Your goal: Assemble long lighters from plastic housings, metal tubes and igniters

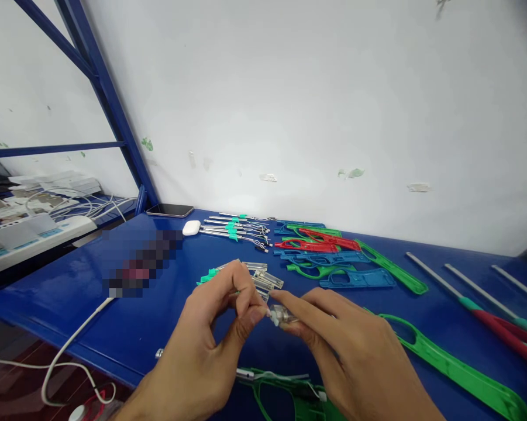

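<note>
My left hand [219, 327] is closed in a pinch, thumb against forefinger, at a tiny whitish end I cannot make out. My right hand [346, 333] holds a small clear plastic piece [283, 316] with a pale tip, which meets the left fingertips. Behind the hands lie several clear plastic pieces [269, 279], some with teal ends, partly hidden by my left hand. Below and between my wrists is a green plastic frame [305, 400] with a metal rod and white wires, partly covered by my right hand.
Metal rods with teal parts and wires [232, 229] lie at the back. Beside them are stacked blue, red and green plastic frames [333, 251]. A long green frame [460, 365] and rods with red handles [504, 333] lie right. A phone [170, 210], white case [192, 227] and cable [76, 339] are left.
</note>
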Action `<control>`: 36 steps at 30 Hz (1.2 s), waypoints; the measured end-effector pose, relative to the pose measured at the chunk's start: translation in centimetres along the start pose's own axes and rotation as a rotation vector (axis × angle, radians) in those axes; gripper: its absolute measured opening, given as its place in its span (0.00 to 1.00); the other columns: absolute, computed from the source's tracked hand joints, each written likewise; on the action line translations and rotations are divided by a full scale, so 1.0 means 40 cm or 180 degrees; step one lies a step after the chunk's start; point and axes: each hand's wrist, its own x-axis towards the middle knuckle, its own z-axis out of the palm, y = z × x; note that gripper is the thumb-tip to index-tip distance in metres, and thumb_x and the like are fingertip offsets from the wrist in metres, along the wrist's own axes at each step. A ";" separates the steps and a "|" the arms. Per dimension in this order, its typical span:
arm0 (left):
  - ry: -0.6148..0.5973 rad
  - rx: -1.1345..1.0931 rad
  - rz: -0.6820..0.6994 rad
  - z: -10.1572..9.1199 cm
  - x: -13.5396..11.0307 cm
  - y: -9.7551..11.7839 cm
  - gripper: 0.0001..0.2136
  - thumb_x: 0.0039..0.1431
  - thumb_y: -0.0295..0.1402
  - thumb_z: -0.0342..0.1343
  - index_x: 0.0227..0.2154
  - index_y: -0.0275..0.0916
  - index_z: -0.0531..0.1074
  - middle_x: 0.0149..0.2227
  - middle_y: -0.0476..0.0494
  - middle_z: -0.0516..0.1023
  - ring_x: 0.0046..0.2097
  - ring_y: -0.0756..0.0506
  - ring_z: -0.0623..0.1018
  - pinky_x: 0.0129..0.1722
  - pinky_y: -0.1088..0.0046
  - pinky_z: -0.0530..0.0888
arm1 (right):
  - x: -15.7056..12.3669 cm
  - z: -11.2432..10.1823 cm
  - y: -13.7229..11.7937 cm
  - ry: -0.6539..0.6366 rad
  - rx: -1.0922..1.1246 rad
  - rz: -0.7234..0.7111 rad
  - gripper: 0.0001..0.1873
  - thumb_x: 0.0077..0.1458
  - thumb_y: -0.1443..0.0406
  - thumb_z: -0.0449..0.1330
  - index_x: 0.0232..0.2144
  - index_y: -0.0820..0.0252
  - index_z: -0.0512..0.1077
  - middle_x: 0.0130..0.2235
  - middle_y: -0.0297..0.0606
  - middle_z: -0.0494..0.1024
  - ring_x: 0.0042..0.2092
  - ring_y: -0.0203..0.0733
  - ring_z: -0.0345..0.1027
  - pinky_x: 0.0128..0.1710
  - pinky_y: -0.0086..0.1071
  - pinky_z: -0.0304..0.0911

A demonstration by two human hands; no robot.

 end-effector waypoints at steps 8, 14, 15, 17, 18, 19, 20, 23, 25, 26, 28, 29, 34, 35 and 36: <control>0.0077 -0.0064 -0.0014 0.010 0.003 0.013 0.18 0.73 0.31 0.53 0.28 0.44 0.52 0.29 0.54 0.63 0.30 0.48 0.61 0.32 0.71 0.65 | 0.007 -0.001 -0.004 0.0220 -0.0301 -0.0160 0.16 0.76 0.64 0.51 0.54 0.50 0.79 0.37 0.32 0.84 0.31 0.40 0.78 0.23 0.32 0.61; 0.0067 0.0170 0.0054 0.011 0.003 0.021 0.19 0.72 0.31 0.54 0.26 0.43 0.52 0.27 0.54 0.64 0.30 0.49 0.63 0.32 0.70 0.65 | 0.008 0.004 -0.008 0.0310 -0.0444 -0.0204 0.16 0.75 0.66 0.53 0.53 0.53 0.80 0.38 0.34 0.85 0.33 0.43 0.79 0.26 0.34 0.60; 0.0061 0.0190 0.0074 0.011 0.002 0.022 0.19 0.72 0.30 0.54 0.25 0.43 0.52 0.27 0.53 0.64 0.30 0.49 0.64 0.32 0.70 0.65 | 0.007 0.005 -0.008 0.0313 -0.0461 -0.0205 0.16 0.74 0.67 0.53 0.53 0.53 0.80 0.38 0.34 0.86 0.33 0.43 0.79 0.26 0.35 0.60; 0.0055 0.0232 0.0120 0.010 0.001 0.024 0.19 0.72 0.30 0.54 0.25 0.42 0.52 0.26 0.53 0.65 0.30 0.49 0.66 0.32 0.70 0.66 | 0.006 0.007 -0.008 0.0293 -0.0448 -0.0213 0.17 0.73 0.69 0.54 0.53 0.53 0.80 0.39 0.34 0.86 0.33 0.43 0.79 0.26 0.34 0.60; 0.0048 0.0260 0.0145 0.009 -0.001 0.026 0.19 0.71 0.29 0.54 0.25 0.42 0.53 0.26 0.53 0.66 0.29 0.49 0.66 0.31 0.70 0.66 | 0.005 0.008 -0.008 0.0279 -0.0428 -0.0217 0.18 0.71 0.71 0.54 0.54 0.53 0.80 0.39 0.34 0.86 0.33 0.43 0.79 0.25 0.34 0.60; 0.0048 0.0286 0.0167 0.008 -0.002 0.027 0.20 0.71 0.29 0.54 0.25 0.42 0.52 0.26 0.53 0.66 0.29 0.49 0.67 0.31 0.70 0.66 | 0.005 0.008 -0.007 0.0264 -0.0400 -0.0227 0.20 0.70 0.73 0.54 0.54 0.53 0.79 0.40 0.34 0.86 0.33 0.42 0.80 0.25 0.33 0.61; 0.0056 0.0301 0.0188 0.008 -0.003 0.029 0.20 0.71 0.29 0.54 0.25 0.42 0.51 0.26 0.53 0.65 0.29 0.49 0.67 0.31 0.70 0.66 | 0.004 0.008 -0.007 0.0258 -0.0381 -0.0240 0.21 0.68 0.74 0.54 0.54 0.53 0.79 0.40 0.34 0.86 0.34 0.42 0.80 0.26 0.33 0.61; 0.0002 0.0335 0.0299 0.007 -0.002 0.034 0.21 0.72 0.28 0.52 0.25 0.41 0.48 0.26 0.53 0.64 0.28 0.49 0.67 0.30 0.70 0.67 | 0.002 0.008 -0.004 0.0285 -0.0396 -0.0270 0.24 0.66 0.76 0.53 0.55 0.53 0.78 0.41 0.35 0.86 0.34 0.41 0.80 0.27 0.32 0.62; -0.0053 0.0406 0.0385 0.008 0.002 0.036 0.21 0.72 0.27 0.50 0.25 0.41 0.47 0.26 0.53 0.64 0.28 0.50 0.66 0.30 0.71 0.66 | 0.001 0.008 -0.002 0.0238 -0.0427 -0.0292 0.25 0.66 0.77 0.52 0.56 0.53 0.78 0.41 0.35 0.86 0.34 0.41 0.80 0.27 0.32 0.62; -0.0057 0.0450 0.0417 0.008 0.003 0.037 0.20 0.73 0.27 0.49 0.25 0.41 0.47 0.26 0.53 0.64 0.27 0.50 0.66 0.29 0.70 0.66 | 0.001 0.008 -0.002 0.0208 -0.0438 -0.0303 0.25 0.66 0.77 0.52 0.57 0.53 0.77 0.41 0.35 0.86 0.35 0.41 0.80 0.27 0.32 0.62; -0.0007 0.0512 0.0435 0.009 0.004 0.035 0.20 0.73 0.27 0.49 0.25 0.41 0.47 0.26 0.52 0.64 0.27 0.50 0.66 0.29 0.71 0.65 | 0.003 0.007 -0.001 0.0174 -0.0422 -0.0307 0.25 0.67 0.76 0.52 0.58 0.53 0.77 0.41 0.35 0.86 0.35 0.41 0.80 0.27 0.31 0.62; 0.0010 0.0523 0.0412 0.008 0.004 0.034 0.20 0.73 0.28 0.49 0.25 0.41 0.48 0.26 0.52 0.65 0.28 0.50 0.66 0.29 0.71 0.66 | 0.004 0.006 -0.001 0.0190 -0.0407 -0.0299 0.24 0.68 0.75 0.52 0.58 0.53 0.77 0.41 0.36 0.85 0.34 0.41 0.80 0.27 0.31 0.62; -0.0103 0.0352 0.0069 -0.006 0.007 0.038 0.13 0.75 0.33 0.52 0.30 0.44 0.67 0.30 0.52 0.72 0.29 0.50 0.72 0.28 0.74 0.70 | 0.011 0.000 -0.008 0.0283 -0.0294 -0.0234 0.17 0.77 0.65 0.51 0.54 0.53 0.79 0.37 0.35 0.84 0.31 0.39 0.78 0.25 0.30 0.62; -0.0116 0.0286 -0.0026 -0.012 0.011 0.039 0.10 0.74 0.35 0.54 0.34 0.45 0.71 0.31 0.52 0.73 0.29 0.50 0.74 0.27 0.75 0.70 | 0.012 -0.001 -0.011 0.0274 -0.0257 -0.0197 0.17 0.77 0.64 0.50 0.53 0.53 0.79 0.36 0.35 0.84 0.31 0.39 0.79 0.25 0.30 0.63; -0.0121 0.0242 -0.0113 -0.021 0.017 0.038 0.06 0.74 0.38 0.56 0.38 0.46 0.73 0.32 0.52 0.75 0.29 0.50 0.75 0.26 0.75 0.70 | 0.012 -0.002 -0.012 0.0274 -0.0228 -0.0147 0.18 0.77 0.63 0.49 0.52 0.53 0.79 0.36 0.35 0.84 0.31 0.40 0.79 0.25 0.30 0.64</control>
